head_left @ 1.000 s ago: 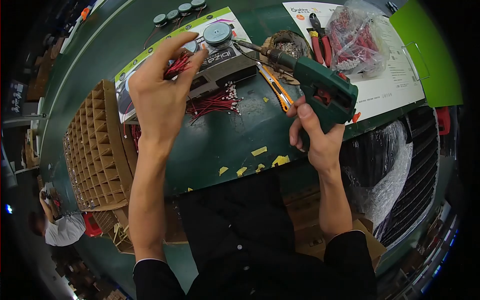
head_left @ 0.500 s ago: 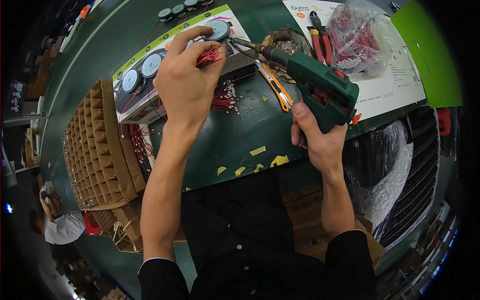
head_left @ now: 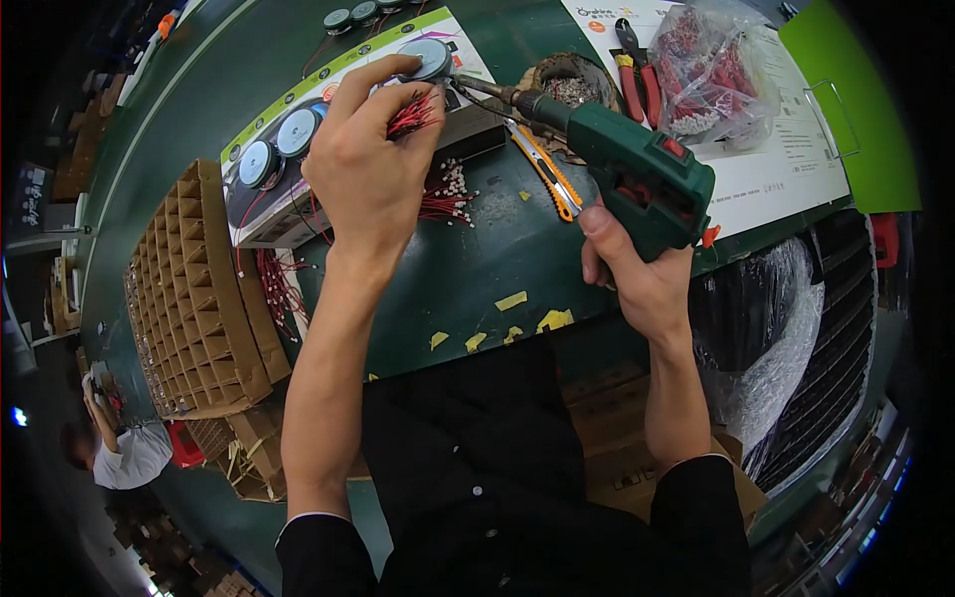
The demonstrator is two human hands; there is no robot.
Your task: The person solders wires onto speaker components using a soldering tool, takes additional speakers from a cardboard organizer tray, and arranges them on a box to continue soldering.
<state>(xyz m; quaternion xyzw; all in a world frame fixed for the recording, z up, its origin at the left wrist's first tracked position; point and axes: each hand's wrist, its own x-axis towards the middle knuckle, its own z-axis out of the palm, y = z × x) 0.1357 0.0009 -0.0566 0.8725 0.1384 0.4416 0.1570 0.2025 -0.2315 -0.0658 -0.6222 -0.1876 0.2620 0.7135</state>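
Note:
My right hand (head_left: pixel 637 261) grips a green soldering gun (head_left: pixel 637 164) with a red switch. Its metal tip meets the edge of a small round speaker (head_left: pixel 426 58) on a printed box (head_left: pixel 460 127). My left hand (head_left: pixel 370 164) is closed on a bunch of red and black wires (head_left: pixel 410 117), while its fingertips touch that speaker. The exact contact at the tip is too small to make out. Two more speakers (head_left: pixel 297 131) sit on the box to the left. Loose wires with white connectors (head_left: pixel 453 194) lie on the table below.
An orange utility knife (head_left: pixel 545 171), a pot of scraps (head_left: pixel 572 88), red-handled pliers (head_left: pixel 637 80) and a bag of wires (head_left: pixel 708 85) lie nearby. A cardboard divider tray (head_left: pixel 194 298) stands left. Yellow tape bits (head_left: pixel 555 319) dot the table's front. Another person (head_left: pixel 129 453) is far left.
The view has shifted very slightly. Both hands, the soldering gun and the speaker keep nearly the same position relative to each other.

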